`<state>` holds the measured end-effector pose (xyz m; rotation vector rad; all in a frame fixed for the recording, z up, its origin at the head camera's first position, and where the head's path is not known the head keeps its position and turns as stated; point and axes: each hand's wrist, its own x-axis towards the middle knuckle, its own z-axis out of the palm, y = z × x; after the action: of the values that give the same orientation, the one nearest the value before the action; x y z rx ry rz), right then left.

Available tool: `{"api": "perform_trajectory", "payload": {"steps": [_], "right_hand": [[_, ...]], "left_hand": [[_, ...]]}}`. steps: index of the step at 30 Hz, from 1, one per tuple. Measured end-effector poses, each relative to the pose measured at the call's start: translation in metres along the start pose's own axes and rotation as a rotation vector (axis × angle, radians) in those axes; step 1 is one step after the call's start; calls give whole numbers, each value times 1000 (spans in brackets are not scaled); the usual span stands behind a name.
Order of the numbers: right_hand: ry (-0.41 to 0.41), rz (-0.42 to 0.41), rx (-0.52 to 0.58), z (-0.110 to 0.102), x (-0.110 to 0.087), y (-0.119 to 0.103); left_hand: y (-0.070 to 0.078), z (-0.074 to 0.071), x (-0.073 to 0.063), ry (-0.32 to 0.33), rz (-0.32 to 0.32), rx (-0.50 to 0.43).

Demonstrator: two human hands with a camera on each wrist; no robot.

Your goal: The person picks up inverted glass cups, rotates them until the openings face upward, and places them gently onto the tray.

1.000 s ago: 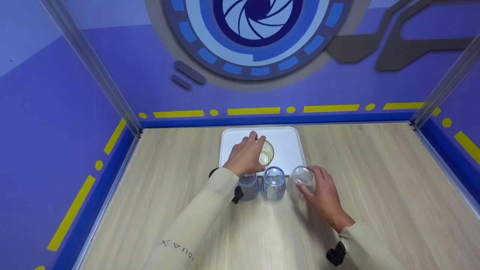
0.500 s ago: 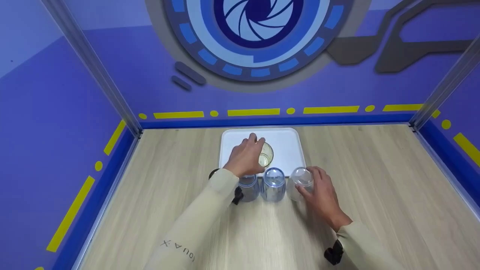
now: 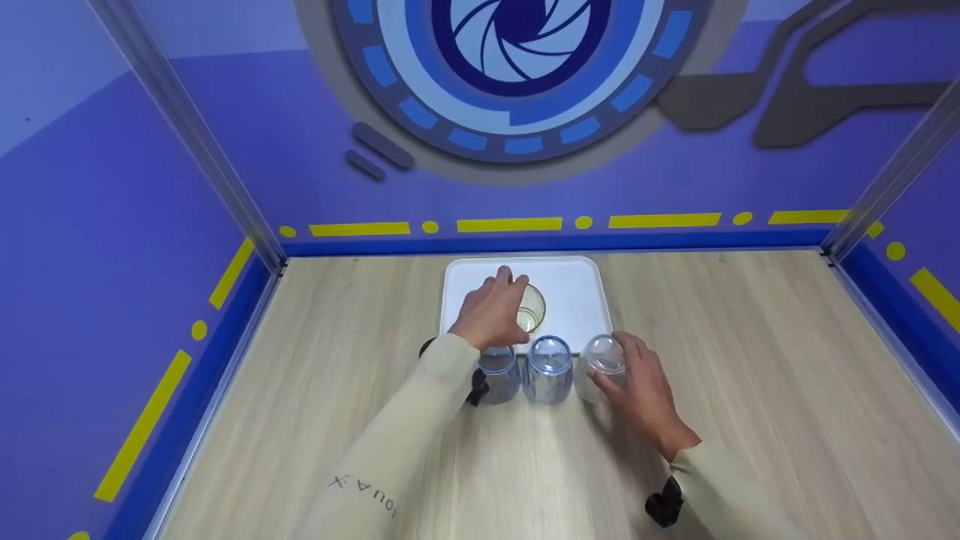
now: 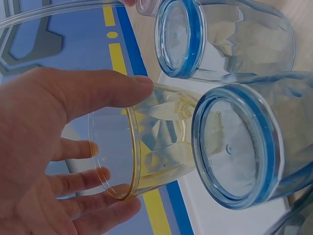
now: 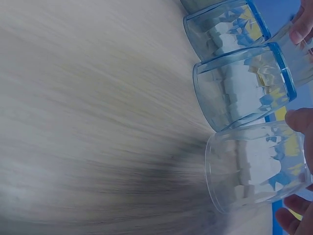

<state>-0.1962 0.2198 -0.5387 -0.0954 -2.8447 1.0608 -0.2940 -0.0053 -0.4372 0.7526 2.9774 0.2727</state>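
My left hand [image 3: 491,309] holds a yellow-tinted glass [image 3: 534,306] near its rim, thumb on one side and fingers on the other. This glass stands mouth up on the white tray [image 3: 577,289]. My right hand [image 3: 646,394] grips a clear glass [image 5: 254,169] that stands upside down on the table at the tray's front right corner. Between the hands are two blue-tinted glasses, also upside down: a middle one [image 3: 549,371] and a left one [image 3: 500,379], partly covered by my left wrist. In the left wrist view their thick blue bases face the camera.
The wood-grain table [image 3: 750,337] extends to both sides and in front of the glasses. A blue-purple wall [image 3: 420,195] with yellow marks rises right behind the tray. Side walls [image 3: 112,300] enclose the table. The upturned glasses stand close together in a row.
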Motion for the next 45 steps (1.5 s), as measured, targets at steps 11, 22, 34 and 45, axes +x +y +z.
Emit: {"api": "perform_trajectory", "payload": {"steps": [11, 22, 34, 45], "right_hand": [[36, -37, 25, 1, -1, 0], [33, -18, 28, -4, -2, -1], [50, -16, 20, -8, -5, -2], [103, -59, -11, -12, -9, -2]], "left_hand": [[1, 3, 1, -16, -10, -10], [0, 5, 5, -25, -9, 6], [0, 7, 7, -26, 0, 5], [-1, 10, 11, -23, 8, 17]]}}
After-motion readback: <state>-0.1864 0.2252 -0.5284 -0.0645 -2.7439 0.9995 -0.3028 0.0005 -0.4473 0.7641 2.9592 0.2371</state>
